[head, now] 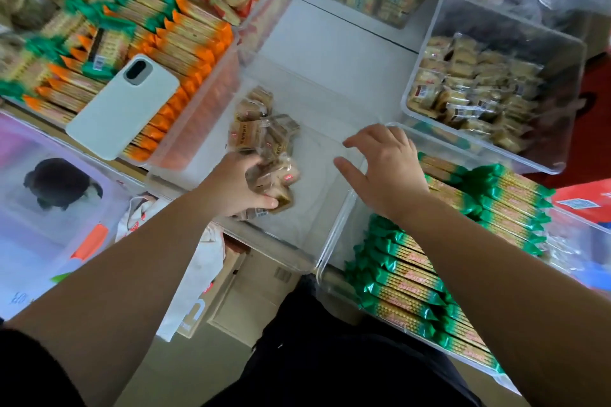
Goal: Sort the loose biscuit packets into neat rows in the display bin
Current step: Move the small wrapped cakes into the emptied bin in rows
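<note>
We see clear display bin [334, 232] at centre. Biscuit packets [261, 139] lie in loose heap along its 9 o'clock side. Left hand [236, 187] grips near end of heap, fingers curled round several packets. Right hand [383, 168] over bin's 3 o'clock rim, fingers spread, holding nothing; contact with rim we cannot tell. White phone [124, 106] at 10 o'clock, lying on orange packets [195, 43].

Bare right half of display bin [319, 185], seemingly open above; biscuit packets [264, 139] along left wall.

Tan biscuit packets [281, 183] in the left grip [234, 187] carry small red marks. Right of it lie gold green-ended packs [406, 277]; left of it, gold orange-ended packs [195, 53] and a pale mint phone [124, 106].
</note>
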The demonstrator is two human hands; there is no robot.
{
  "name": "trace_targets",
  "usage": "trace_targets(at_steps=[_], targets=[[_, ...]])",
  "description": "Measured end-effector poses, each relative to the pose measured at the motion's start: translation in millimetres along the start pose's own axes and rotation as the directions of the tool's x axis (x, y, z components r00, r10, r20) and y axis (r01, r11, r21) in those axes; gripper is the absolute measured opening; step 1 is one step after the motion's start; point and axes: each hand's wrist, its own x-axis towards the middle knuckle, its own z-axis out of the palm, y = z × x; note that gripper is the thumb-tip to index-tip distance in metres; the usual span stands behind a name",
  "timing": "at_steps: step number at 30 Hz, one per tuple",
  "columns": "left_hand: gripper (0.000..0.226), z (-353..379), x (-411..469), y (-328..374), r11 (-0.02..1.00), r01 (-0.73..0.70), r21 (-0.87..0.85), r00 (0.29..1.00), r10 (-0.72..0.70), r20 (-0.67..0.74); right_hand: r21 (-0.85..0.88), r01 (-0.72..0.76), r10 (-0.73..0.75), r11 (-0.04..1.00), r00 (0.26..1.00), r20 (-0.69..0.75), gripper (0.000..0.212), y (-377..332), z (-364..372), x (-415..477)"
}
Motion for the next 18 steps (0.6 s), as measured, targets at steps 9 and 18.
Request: trace_targets(at_steps=[9, 18], targets=[[0.073, -50.5, -19.0, -23.6, 0.794, 0.055, -0.606, 0.941, -0.244, -0.235, 0.159, -0.041, -0.027, 0.986, 0.914, 0.406, 0.087, -54.2, 64.6, 114.9], [0.063, -56.2, -41.6, -11.5, 0.921, 0.043, -0.387, 0.787, -0.270, -0.555, 0.076, -0.012, -0.026, 0.997, 0.879, 0.475, 0.046, -75.4, 114.3, 137.3]])
